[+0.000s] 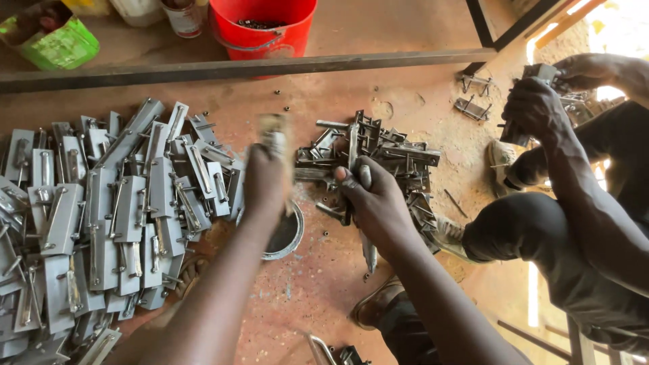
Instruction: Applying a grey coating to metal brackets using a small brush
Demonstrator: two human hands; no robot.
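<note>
Seen from above, two bare hands work over a reddish, dusty floor (324, 284). The left hand (267, 179) is a closed fist around a blurred tool (276, 138), pale and worn, whose top sticks straight up out of the fist toward the far side; what kind of tool it is cannot be told. The right hand (375, 199) has its fingers curled and pinched around a grey metal latch (353, 159), a long, narrow piece with a bolt rod. The latch's long axis runs near to far, its far end pointing away from the person, its near end hidden in the palm. It sits at the near edge of a loose heap (385, 152) of similar latches at mid-floor. A round metal ring (287, 236) lies between the wrists. A large pile (101, 216) of flat grey latches covers the left side. A red bucket (262, 27) stands at the far edge. At right, another person's hands (541, 105) hold metal parts.
</note>
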